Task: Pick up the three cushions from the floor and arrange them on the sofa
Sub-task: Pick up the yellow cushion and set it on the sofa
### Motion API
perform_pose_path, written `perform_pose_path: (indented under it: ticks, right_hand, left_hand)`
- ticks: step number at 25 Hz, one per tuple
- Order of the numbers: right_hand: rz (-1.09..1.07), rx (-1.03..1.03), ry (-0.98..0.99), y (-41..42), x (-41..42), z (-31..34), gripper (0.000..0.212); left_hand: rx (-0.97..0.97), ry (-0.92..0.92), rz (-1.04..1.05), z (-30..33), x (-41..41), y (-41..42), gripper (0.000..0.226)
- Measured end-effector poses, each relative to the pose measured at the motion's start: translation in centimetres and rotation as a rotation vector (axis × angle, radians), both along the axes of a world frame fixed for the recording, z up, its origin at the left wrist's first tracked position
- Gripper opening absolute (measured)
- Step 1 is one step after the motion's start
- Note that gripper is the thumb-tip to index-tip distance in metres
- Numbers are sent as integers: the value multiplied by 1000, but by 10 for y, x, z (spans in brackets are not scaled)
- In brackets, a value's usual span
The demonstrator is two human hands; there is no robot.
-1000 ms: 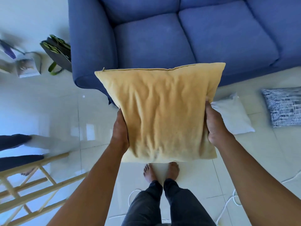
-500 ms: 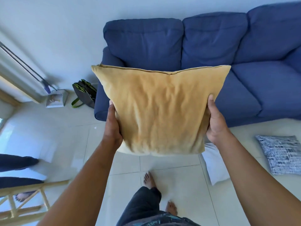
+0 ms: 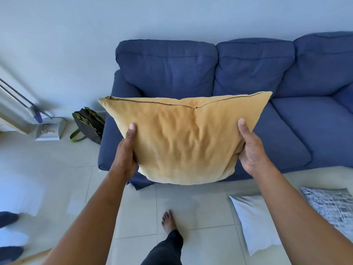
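I hold a yellow cushion point(image 3: 186, 142) in the air in front of the blue sofa point(image 3: 286, 131), over its left seat and front edge. My left hand point(image 3: 127, 150) grips the cushion's left side and my right hand point(image 3: 250, 148) grips its right side. The zip edge faces up. A white cushion point(image 3: 254, 224) lies on the floor tiles at the right, below my right forearm. A blue-and-white patterned cushion point(image 3: 332, 205) lies on the floor at the far right, partly cut off by the frame.
A dark bag with green straps point(image 3: 87, 123) leans against the sofa's left arm. A dustpan point(image 3: 49, 129) and a broom stand by the wall at the left. Another person's legs point(image 3: 9, 236) show at the lower left. My bare foot point(image 3: 169, 220) is on the tiles.
The view has tilted up from the floor to the sofa back and wall. The yellow cushion has moved forward toward the sofa's left seat. I have stepped closer.
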State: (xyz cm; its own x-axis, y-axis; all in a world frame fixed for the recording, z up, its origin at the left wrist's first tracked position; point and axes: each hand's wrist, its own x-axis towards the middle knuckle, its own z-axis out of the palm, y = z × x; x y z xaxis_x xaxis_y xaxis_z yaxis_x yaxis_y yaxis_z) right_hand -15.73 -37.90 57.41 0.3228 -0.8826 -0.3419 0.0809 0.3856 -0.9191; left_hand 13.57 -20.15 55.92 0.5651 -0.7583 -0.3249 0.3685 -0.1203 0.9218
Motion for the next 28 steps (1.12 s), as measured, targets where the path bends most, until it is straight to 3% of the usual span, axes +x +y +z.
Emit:
perform_pose_path:
  ticks: [3,9,12,14,17,22,25,28]
  right_hand:
    - [-56,16,9,-42,35,-7,82]
    - [-107,2,27,-107,82,-10,84]
    - [-131,-4,53,-146,98,-10,59]
    - [-156,8,98,-174,109,-14,41]
    - [-221,42,167,-223,129,-30,21]
    - [-245,88,201,-301,159,-59,13]
    - [-201,118,201,-341,174,-79,13]
    - [-157,163,220,-369,188,-97,13]
  left_hand:
    - [62,-17,-10,-10,38,-44,95]
    - [69,-24,-10,-13,99,-117,97]
    - [104,-51,13,-13,119,-157,101]
    - [142,-81,48,-15,128,-183,90]
    - [192,-204,144,-25,140,-221,55]
    - [258,-292,222,-44,166,-278,12]
    - [323,-322,232,-62,180,-311,3]
    - [375,-331,265,-78,190,-335,12]
